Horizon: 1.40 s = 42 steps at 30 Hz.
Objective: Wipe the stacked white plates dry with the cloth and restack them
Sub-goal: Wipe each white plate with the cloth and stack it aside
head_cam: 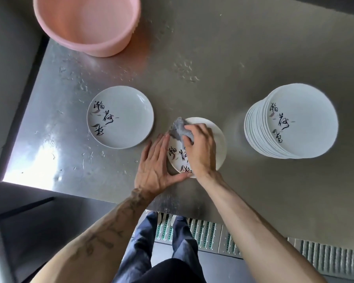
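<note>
Plates lie in three places on the steel worktop [213, 58]. Toward the right stands the tall stack [300, 121] of white plates, the top one face up and showing black brush writing. Toward the left, well apart from it, lies the single plate [121, 117] with the same writing; whether another sits beneath it we cannot tell. Between the two and nearer to us is the middle plate [218, 139].

Our right grip [201, 152] is clamped on the grey cloth [177, 127], fingers curled round the bunched fabric and pressing it onto the face of the middle plate, so that part of the writing is covered. One end of the cloth sticks out past the plate's far left rim. Our left grip [157, 168] is apart. Its fingers lie straight against the plate's left rim and the thumb stretches along the near edge, touching it.

At the far left of the worktop stands the pink basin [102, 48], upright and well away from the plates. Scattered water drops [184, 68] lie between basin and plates. Past the near edge we see dark trousers [151, 252] and a slatted floor grating [204, 233].
</note>
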Motion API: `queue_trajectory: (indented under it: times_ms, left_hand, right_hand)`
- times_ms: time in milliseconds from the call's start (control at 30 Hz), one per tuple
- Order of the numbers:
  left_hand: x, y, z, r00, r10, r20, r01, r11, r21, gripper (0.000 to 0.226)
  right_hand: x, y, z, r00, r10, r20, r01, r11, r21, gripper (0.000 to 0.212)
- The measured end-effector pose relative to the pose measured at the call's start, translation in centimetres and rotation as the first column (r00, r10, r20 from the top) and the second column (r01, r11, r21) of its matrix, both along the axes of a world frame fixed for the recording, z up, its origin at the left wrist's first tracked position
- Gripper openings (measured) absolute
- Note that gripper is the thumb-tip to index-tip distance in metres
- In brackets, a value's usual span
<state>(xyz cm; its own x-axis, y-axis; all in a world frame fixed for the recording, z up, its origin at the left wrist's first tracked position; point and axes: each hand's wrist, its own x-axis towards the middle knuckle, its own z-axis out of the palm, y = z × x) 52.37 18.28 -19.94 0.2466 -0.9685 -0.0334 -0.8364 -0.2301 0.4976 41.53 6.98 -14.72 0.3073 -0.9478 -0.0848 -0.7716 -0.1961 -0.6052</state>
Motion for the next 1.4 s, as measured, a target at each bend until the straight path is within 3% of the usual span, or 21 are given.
queue_trajectory:
  times_ms: [100,267,467,567,800,867,1033,1167,1333,1400]
  left_hand:
    - [0.0,0.0,-0.1,1.000,0.000,0.028,0.000,1.000,-0.008,0.122]
    - [0.0,-0.1,0.0,1.000,0.017,0.025,-0.017,1.000,0.008,0.128]
    - [0.1,0.0,-0.1,1.000,0.004,0.015,-0.004,1.000,-0.015,0.109]
    - [0.0,-0.1,0.0,1.000,0.019,0.025,-0.018,1.000,-0.009,0.115]
    - [0.2,0.0,0.2,0.999,0.037,0.004,-0.037,0.999,0.032,0.128]
    - [0.2,0.0,0.2,0.999,0.032,0.005,-0.033,0.999,0.042,0.127]
    - [0.3,-0.1,0.0,0.999,0.028,0.021,-0.028,1.000,-0.007,0.115]
    - [0.3,0.1,-0.2,0.999,0.005,0.034,-0.006,1.000,0.008,0.118]
    - [0.3,-0.2,0.0,1.000,0.023,0.007,-0.023,0.999,0.025,0.124]
    - [0.2,0.0,-0.1,1.000,0.017,0.011,-0.017,1.000,0.012,0.119]
  right_hand:
    - [-0.8,2.1,-0.2,0.984,0.180,0.004,-0.180,0.983,0.025,0.028]
    - [-0.7,-0.6,-0.5,1.000,0.011,-0.002,-0.011,1.000,0.004,0.027]
    - [-2.1,5.0,-0.4,0.983,0.177,0.041,-0.178,0.984,0.026,0.031]
    - [-2.2,2.9,-0.7,0.976,0.218,0.015,-0.218,0.976,-0.020,0.031]
    - [-3.8,-2.6,-1.4,0.995,-0.100,-0.020,0.094,0.977,-0.191,0.031]
    - [-3.2,-1.5,-1.3,0.994,-0.110,-0.011,0.106,0.980,-0.169,0.031]
    - [-1.1,2.8,-0.7,0.985,0.172,0.012,-0.172,0.985,-0.009,0.034]
    - [-3.7,4.3,0.0,0.964,0.266,0.017,-0.266,0.961,0.070,0.030]
    - [-3.2,2.4,0.3,0.996,0.079,-0.038,-0.076,0.995,0.071,0.029]
    - [-2.1,3.0,0.4,0.992,0.122,0.000,-0.122,0.987,0.101,0.030]
